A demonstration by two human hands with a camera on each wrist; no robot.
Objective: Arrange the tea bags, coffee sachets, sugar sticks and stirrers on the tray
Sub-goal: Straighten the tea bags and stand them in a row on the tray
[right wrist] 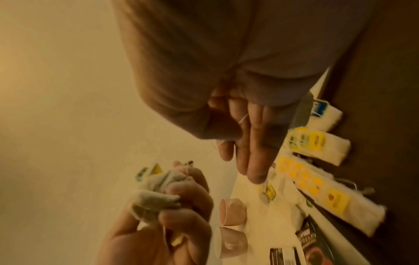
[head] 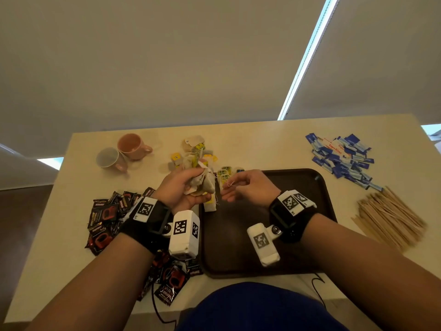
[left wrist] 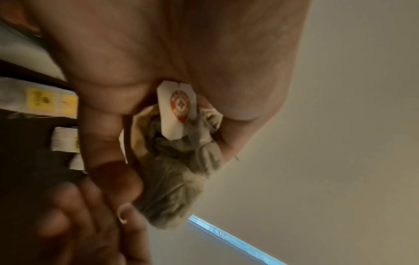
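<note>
My left hand point(head: 183, 189) grips a crumpled bunch of tea bags point(head: 202, 182) just above the left rim of the dark brown tray point(head: 298, 182); the same bunch point(left wrist: 172, 172) fills the left wrist view, with a white orange-marked tag point(left wrist: 176, 107) on top. My right hand point(head: 243, 187) hovers over the tray's far left corner and pinches a thin tea bag string point(head: 229, 183), seen looped over a finger as a white string point(right wrist: 243, 119). A few tea bags point(head: 224, 174) with yellow labels lie in a row at the tray's far left; in the right wrist view these tea bags point(right wrist: 317, 190) lie beneath the fingers.
More loose tea bags point(head: 195, 149) lie behind the tray. Black-red coffee sachets point(head: 107, 218) are heaped at the left, blue sugar sticks point(head: 343, 158) at the far right, wooden stirrers point(head: 389, 218) at the right. Two mugs point(head: 124, 151) lie at the far left.
</note>
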